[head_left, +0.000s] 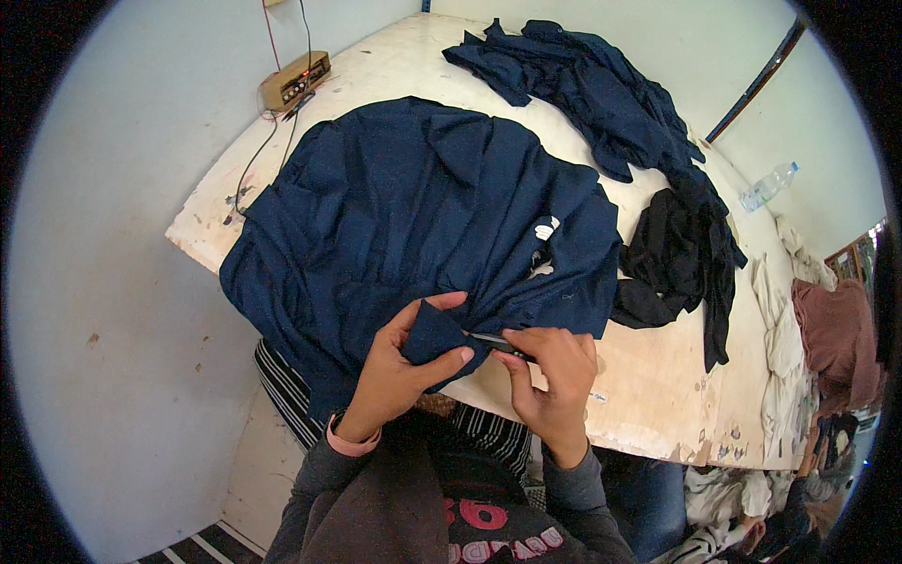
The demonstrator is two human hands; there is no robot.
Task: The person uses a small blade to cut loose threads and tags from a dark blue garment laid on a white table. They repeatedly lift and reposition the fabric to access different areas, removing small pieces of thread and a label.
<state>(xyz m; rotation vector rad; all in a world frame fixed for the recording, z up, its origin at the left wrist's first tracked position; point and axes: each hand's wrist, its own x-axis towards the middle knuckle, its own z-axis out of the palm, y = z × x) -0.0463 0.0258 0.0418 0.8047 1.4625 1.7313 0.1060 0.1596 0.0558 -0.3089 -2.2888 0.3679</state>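
A large navy garment (395, 207) lies spread and wrinkled over the table's near part, its near edge hanging over the front. My left hand (399, 367) grips a folded corner of it, the thumb and fingers closed on the cloth. Close on the right, my right hand (554, 376) pinches a small cutting tool (503, 346) with a dark handle and thin metal blade. The tool's tip touches or nearly touches the held cloth; its exact kind is partly hidden by my fingers. White patches (546, 228) show on the garment's right side.
More navy cloth (601, 94) lies along the far right, with a bundled black cloth (667, 254) nearer. A small tan control box (296, 83) with cables stands at the back left. A clear plastic bottle (769, 186) lies right. White fabric (775, 348) drapes the table's (648, 404) right edge.
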